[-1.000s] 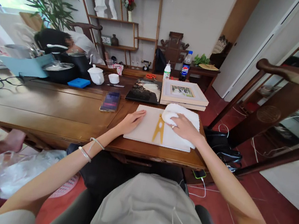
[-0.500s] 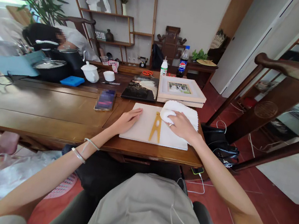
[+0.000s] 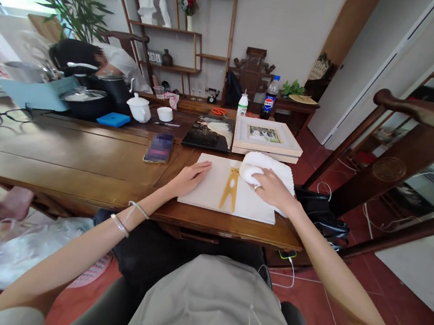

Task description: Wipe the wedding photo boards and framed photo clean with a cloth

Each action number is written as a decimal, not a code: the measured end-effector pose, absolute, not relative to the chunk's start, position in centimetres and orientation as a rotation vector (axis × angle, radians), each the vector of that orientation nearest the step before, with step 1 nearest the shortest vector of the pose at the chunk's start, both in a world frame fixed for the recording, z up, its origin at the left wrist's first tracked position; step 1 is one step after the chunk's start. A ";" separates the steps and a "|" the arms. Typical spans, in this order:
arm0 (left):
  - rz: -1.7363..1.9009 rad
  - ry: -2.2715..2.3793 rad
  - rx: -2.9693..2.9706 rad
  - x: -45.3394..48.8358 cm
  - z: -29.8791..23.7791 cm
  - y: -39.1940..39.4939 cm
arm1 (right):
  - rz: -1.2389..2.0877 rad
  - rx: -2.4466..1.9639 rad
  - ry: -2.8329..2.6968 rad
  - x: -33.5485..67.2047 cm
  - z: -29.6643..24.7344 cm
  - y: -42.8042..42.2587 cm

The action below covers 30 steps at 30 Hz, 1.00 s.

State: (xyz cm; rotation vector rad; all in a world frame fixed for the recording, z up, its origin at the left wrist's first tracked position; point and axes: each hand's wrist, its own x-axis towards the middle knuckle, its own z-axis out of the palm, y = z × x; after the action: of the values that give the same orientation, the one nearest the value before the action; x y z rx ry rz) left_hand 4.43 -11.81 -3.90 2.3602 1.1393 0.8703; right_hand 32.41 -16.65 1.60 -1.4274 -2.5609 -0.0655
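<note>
A flat white board (image 3: 206, 195) lies near the table's front edge, with a yellow A-shaped figure (image 3: 230, 193) on its middle. My left hand (image 3: 189, 178) rests flat on the board's left side, fingers stretched out. My right hand (image 3: 273, 188) grips a white cloth (image 3: 269, 164) with a scalloped edge, bunched under the fingers. The bunched part touches the board just right of the figure's top; the rest spreads over the board's right side. My right fingertips are partly hidden in the cloth.
Behind the board lie a dark picture panel (image 3: 209, 132) and stacked pale frames (image 3: 268, 138). A phone (image 3: 159, 148) lies to the left. A milk bottle (image 3: 242, 105), cola bottle (image 3: 270, 98) and white lidded pot (image 3: 139, 108) stand farther back. A person (image 3: 113, 57) leans at the far left.
The whole view has shifted a little, so things sit slightly lower and to the right. My right hand and the cloth have moved slightly right of the yellow figure. My left hand stays put.
</note>
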 end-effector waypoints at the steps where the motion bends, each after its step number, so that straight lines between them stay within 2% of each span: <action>1: 0.871 1.137 2.358 4.4 -3.9 -11.8 | -0.062 -1.419 -2.554 32.5 1.6 -16.8; 10: 0.867 1.146 2.343 4.5 -3.9 -11.8 | 0.211 -1.255 -2.629 32.1 3.2 -24.0; 15: 0.894 1.138 2.339 4.6 -3.9 -11.9 | 0.280 -1.359 -2.601 32.6 3.8 -23.5; 25: 0.902 1.127 2.322 4.5 -3.9 -11.7 | 0.263 -1.290 -2.629 32.3 3.4 -25.2; 30: 0.890 1.128 2.339 4.5 -3.9 -11.7 | 0.201 -1.314 -2.536 34.1 1.7 -21.7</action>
State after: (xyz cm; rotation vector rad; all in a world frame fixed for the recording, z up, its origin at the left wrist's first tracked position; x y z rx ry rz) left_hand 4.48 -11.75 -3.87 2.3388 1.1283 0.8900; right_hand 34.09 -21.66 1.72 -1.3145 -2.5361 0.2006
